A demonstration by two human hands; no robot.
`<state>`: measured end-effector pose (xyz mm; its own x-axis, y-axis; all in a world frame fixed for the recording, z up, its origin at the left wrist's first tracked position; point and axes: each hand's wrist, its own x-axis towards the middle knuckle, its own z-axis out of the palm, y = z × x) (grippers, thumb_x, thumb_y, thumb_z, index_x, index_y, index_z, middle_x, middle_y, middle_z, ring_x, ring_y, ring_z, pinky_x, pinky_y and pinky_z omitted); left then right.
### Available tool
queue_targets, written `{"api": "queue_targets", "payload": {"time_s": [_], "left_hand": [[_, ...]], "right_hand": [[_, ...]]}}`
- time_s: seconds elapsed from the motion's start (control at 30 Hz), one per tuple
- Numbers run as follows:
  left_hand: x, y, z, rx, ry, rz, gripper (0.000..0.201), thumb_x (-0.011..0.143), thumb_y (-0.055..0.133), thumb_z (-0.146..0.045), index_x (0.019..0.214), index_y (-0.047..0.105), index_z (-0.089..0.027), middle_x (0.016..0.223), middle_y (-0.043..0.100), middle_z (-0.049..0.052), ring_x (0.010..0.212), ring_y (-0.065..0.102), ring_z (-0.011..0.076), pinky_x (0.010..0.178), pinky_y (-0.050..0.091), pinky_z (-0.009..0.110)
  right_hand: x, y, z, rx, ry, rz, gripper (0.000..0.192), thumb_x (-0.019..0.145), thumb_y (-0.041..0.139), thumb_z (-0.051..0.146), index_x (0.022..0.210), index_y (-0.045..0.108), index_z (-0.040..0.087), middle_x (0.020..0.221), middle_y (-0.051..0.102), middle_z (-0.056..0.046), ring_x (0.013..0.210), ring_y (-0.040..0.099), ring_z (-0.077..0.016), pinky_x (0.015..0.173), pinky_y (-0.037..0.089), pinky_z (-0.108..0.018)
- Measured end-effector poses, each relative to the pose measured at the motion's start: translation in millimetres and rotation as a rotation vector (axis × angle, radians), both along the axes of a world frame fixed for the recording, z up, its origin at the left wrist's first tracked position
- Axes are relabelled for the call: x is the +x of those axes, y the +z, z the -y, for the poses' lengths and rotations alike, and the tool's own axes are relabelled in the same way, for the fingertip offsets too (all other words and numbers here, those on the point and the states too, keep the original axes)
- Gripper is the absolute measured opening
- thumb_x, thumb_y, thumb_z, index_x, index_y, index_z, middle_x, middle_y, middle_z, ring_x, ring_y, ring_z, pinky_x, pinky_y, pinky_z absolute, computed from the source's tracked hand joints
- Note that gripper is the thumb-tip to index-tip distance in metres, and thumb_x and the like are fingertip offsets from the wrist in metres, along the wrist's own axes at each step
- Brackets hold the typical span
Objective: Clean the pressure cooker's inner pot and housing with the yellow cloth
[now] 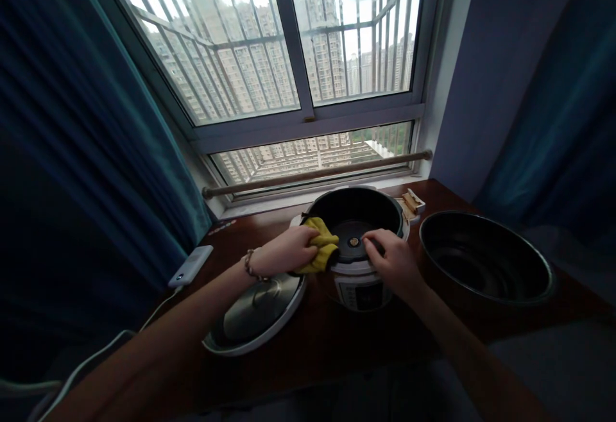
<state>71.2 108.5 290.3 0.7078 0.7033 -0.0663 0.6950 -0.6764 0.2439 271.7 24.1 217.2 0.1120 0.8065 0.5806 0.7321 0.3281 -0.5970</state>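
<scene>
An electric cooker (362, 290) with a pale rim and a dark control panel stands upright on the table, its lid off. Inside its dark, open cavity a small round piece (354, 242) shows at the bottom. My left hand (293, 249) is closed on a crumpled yellow cloth (321, 242) with dark edges, at the cooker's left rim. Over the front right rim, my right hand (392, 258) has its fingers curled in, the tips close to the round piece. What those fingertips hold, if anything, is hidden. A round metal-faced lid (262, 310) lies below my left forearm.
A dark inner pot (486, 258) sits at the right of the brown table (308, 345). Behind the cooker's right side is a small pale piece (411, 202). A white device (191, 266) with a cable lies left. A barred window (298, 56) and blue curtains (96, 88) border the table.
</scene>
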Motion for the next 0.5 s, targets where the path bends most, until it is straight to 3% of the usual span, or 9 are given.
{"api": "queue_targets", "payload": {"time_s": [0.13, 0.2, 0.27, 0.37, 0.43, 0.5], "left_hand": [[10, -0.3, 17, 0.026, -0.006, 0.093, 0.023, 0.074, 0.048, -0.025, 0.095, 0.056, -0.018, 0.093, 0.065, 0.007, 0.082, 0.059, 0.0176, 0.07, 0.043, 0.026], [9, 0.7, 8, -0.048, 0.024, 0.125, 0.028, 0.073, 0.053, -0.031, 0.098, 0.055, -0.018, 0.092, 0.066, 0.006, 0.081, 0.059, 0.0176, 0.067, 0.044, 0.025], [5, 3.1, -10, -0.177, 0.056, 0.134, 0.032, 0.073, 0.054, -0.041, 0.093, 0.057, -0.017, 0.086, 0.067, 0.004, 0.076, 0.061, 0.0169, 0.062, 0.044, 0.023], [-2, 4.7, -48, -0.254, 0.174, 0.26, 0.041, 0.082, 0.038, -0.049, 0.088, 0.058, -0.014, 0.079, 0.068, 0.006, 0.067, 0.062, 0.0154, 0.058, 0.046, 0.024], [-3, 0.2, -74, -0.098, 0.294, 0.362, 0.043, 0.086, 0.031, -0.045, 0.091, 0.058, -0.012, 0.083, 0.069, 0.009, 0.069, 0.063, 0.0162, 0.061, 0.048, 0.027], [0, -10.9, -95, 0.083, 0.363, 0.381, 0.039, 0.085, 0.035, -0.04, 0.093, 0.059, -0.01, 0.093, 0.068, 0.013, 0.08, 0.064, 0.0193, 0.071, 0.048, 0.03]], "right_hand": [[-15, 34.6, -27, -0.286, 0.374, -0.099, 0.036, 0.082, 0.055, 0.039, 0.107, 0.058, 0.014, 0.103, 0.064, -0.008, 0.09, 0.06, -0.0176, 0.075, 0.045, -0.027], [-21, 43.9, -43, -0.51, 0.562, -0.035, 0.043, 0.08, 0.056, 0.046, 0.108, 0.058, 0.013, 0.098, 0.065, -0.007, 0.082, 0.061, -0.017, 0.067, 0.045, -0.025], [-26, 47.0, -58, -0.63, 0.67, 0.053, 0.045, 0.079, 0.056, 0.049, 0.108, 0.06, 0.014, 0.095, 0.066, -0.005, 0.079, 0.06, -0.0161, 0.064, 0.044, -0.023], [-38, 45.0, -73, -0.65, 0.658, 0.207, 0.044, 0.08, 0.054, 0.051, 0.099, 0.064, 0.012, 0.085, 0.067, -0.006, 0.072, 0.06, -0.0158, 0.059, 0.042, -0.022], [-50, 42.3, -78, -0.64, 0.542, 0.285, 0.046, 0.085, 0.047, 0.05, 0.087, 0.067, 0.009, 0.076, 0.066, -0.009, 0.067, 0.059, -0.0169, 0.057, 0.04, -0.023], [-60, 39.8, -81, -0.609, 0.432, 0.292, 0.043, 0.089, 0.042, 0.04, 0.081, 0.067, 0.007, 0.078, 0.066, -0.013, 0.071, 0.061, -0.0192, 0.06, 0.041, -0.025]]}}
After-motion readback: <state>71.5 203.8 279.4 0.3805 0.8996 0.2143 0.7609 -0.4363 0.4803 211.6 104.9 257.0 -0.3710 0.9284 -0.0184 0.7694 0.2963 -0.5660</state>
